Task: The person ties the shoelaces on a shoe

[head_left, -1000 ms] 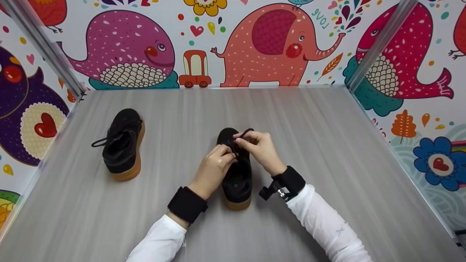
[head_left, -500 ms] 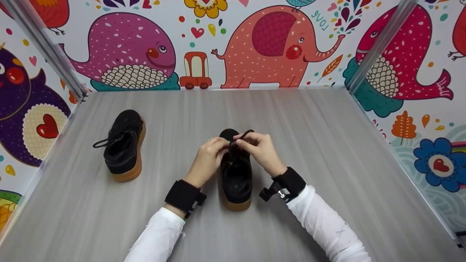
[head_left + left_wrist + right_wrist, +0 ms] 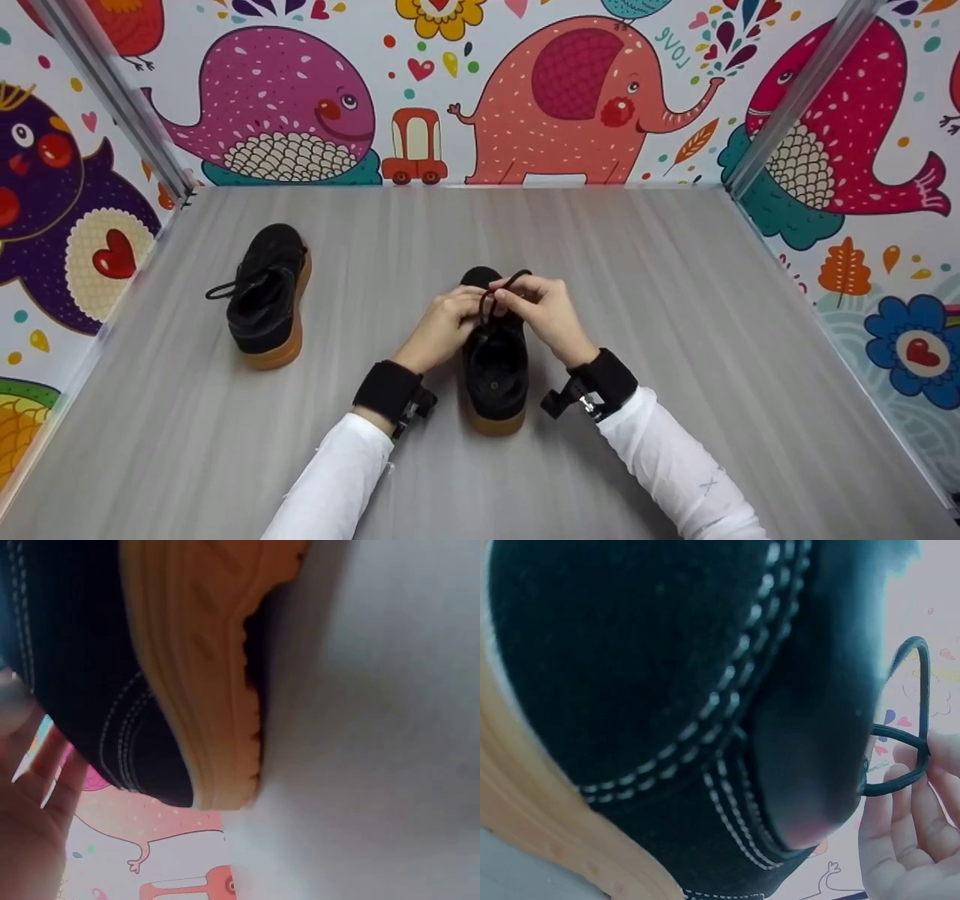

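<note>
Black lace point(image 3: 513, 278) sits over the near shoe point(image 3: 495, 367); in the head view, the right hand point(image 3: 551, 311) pinches it. Left wrist view: the left hand point(image 3: 30, 825) has its tips behind the shoe, so I can't tell its grip. Right wrist view: a weak pinch could drop the loop point(image 3: 924, 697).

Open tabletop point(image 3: 645, 247) surrounds a black shoe point(image 3: 495, 390), but the space over its laces is crowded.

The left hand point(image 3: 442, 324) and right hand point(image 3: 553, 315) close in from both sides, their fingertips nearly meeting, and a raised lace loop point(image 3: 517, 277) (a thin snag, easily missed) bridges the gap. The shoe's opening lies uncovered from above, between two black wristbands point(image 3: 388, 391) whose mounts jut inward. A wide lane separates this shoe from a second shoe point(image 3: 264, 300) on the left, whose lace sticks out leftward. Right of the right hand, the surface runs unobstructed to the side wall point(image 3: 847, 150); ahead, the back wall point(image 3: 559, 142) stops any reach.
</note>
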`<state>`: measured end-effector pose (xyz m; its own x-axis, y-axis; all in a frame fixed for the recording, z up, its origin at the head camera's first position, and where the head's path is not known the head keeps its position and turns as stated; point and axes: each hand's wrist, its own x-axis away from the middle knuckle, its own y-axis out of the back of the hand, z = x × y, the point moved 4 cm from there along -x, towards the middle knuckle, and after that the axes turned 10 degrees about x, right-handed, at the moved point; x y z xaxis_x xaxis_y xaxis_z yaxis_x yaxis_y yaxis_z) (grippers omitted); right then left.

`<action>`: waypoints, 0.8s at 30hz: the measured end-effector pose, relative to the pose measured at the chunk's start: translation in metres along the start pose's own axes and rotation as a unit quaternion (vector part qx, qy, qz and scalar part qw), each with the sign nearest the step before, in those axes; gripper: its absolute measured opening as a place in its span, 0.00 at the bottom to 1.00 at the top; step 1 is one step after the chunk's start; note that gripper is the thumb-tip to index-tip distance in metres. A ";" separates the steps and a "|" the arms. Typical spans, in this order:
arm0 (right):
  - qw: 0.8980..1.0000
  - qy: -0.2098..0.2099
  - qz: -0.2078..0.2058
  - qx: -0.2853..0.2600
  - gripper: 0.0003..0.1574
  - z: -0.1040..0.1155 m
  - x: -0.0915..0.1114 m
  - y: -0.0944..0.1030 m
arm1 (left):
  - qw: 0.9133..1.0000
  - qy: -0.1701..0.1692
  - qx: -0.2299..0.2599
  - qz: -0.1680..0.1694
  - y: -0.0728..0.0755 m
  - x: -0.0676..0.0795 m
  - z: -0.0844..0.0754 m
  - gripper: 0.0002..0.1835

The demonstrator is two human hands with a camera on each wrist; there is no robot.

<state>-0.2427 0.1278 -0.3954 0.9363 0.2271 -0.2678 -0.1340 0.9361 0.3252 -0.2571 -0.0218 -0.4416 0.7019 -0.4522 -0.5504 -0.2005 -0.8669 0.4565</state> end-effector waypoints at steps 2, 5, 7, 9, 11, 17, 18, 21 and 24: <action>1.000 -0.001 0.000 -0.002 0.11 0.000 0.000 0.001 | 1.000 -0.001 -0.003 -0.007 0.000 0.000 0.000 0.09; 1.000 -0.003 -0.001 0.001 0.11 0.000 0.001 0.001 | 1.000 -0.003 -0.016 -0.017 0.002 0.000 -0.001 0.07; 1.000 -0.004 -0.004 0.004 0.11 0.001 0.001 0.001 | 0.999 -0.004 -0.025 -0.025 0.005 0.000 -0.003 0.05; 1.000 -0.005 -0.006 0.004 0.11 0.001 0.001 0.002 | 0.999 -0.002 -0.034 -0.035 0.010 0.001 -0.006 0.04; 1.000 -0.003 -0.007 0.006 0.11 0.002 0.001 0.002 | 0.998 0.005 -0.040 -0.047 0.015 0.002 -0.009 0.04; 1.000 -0.001 -0.010 0.012 0.11 0.002 0.002 0.003 | 0.995 0.027 -0.051 -0.077 0.032 0.009 -0.014 0.04; 1.000 -0.002 -0.009 0.010 0.11 0.002 0.002 0.004 | 0.995 0.030 -0.051 -0.083 0.034 0.010 -0.014 0.04; 1.000 -0.003 -0.010 0.008 0.10 0.001 0.002 0.004 | 0.993 0.044 -0.054 -0.098 0.042 0.014 -0.014 0.04; 1.000 -0.003 -0.011 0.008 0.10 -0.008 0.001 0.004 | 0.991 0.055 -0.056 -0.111 0.051 0.020 -0.015 0.04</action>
<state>-0.2451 0.1335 -0.4019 0.9408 0.2052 -0.2697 -0.1086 0.9365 0.3335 -0.2431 -0.0718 -0.4182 0.7921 -0.2222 -0.5685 0.0396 -0.9108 0.4111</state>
